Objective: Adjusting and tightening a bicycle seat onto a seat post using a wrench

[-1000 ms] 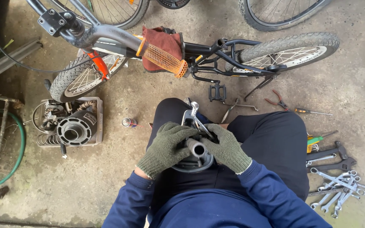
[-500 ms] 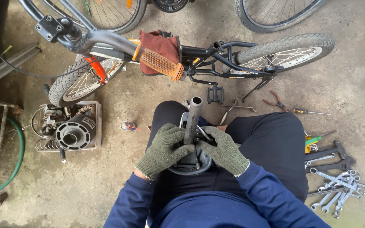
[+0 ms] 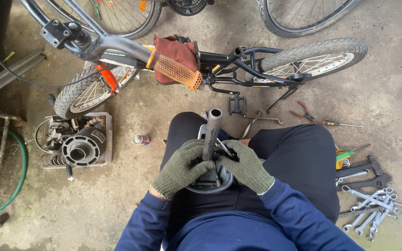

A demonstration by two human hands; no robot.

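Observation:
I sit on a concrete floor in dark trousers and a blue top, wearing green knit gloves. A grey metal tube (image 3: 211,132) stands upright out of a round dark part (image 3: 209,180) resting on my lap. My left hand (image 3: 181,168) wraps around the base of the tube and the round part's left side. Across from it, my right hand (image 3: 245,165) grips the round part's right side and the metal pieces by the tube.
A small bicycle (image 3: 201,65) lies on its side ahead, a red cloth on its frame. A tray of engine parts (image 3: 77,142) sits left, a small can (image 3: 141,139) near my knee. Pliers (image 3: 304,113), a screwdriver (image 3: 341,123) and several spanners (image 3: 373,204) lie right.
The tube was lying low between my hands a second ago; it now stands upright from the round part. Both hands stayed on the part.

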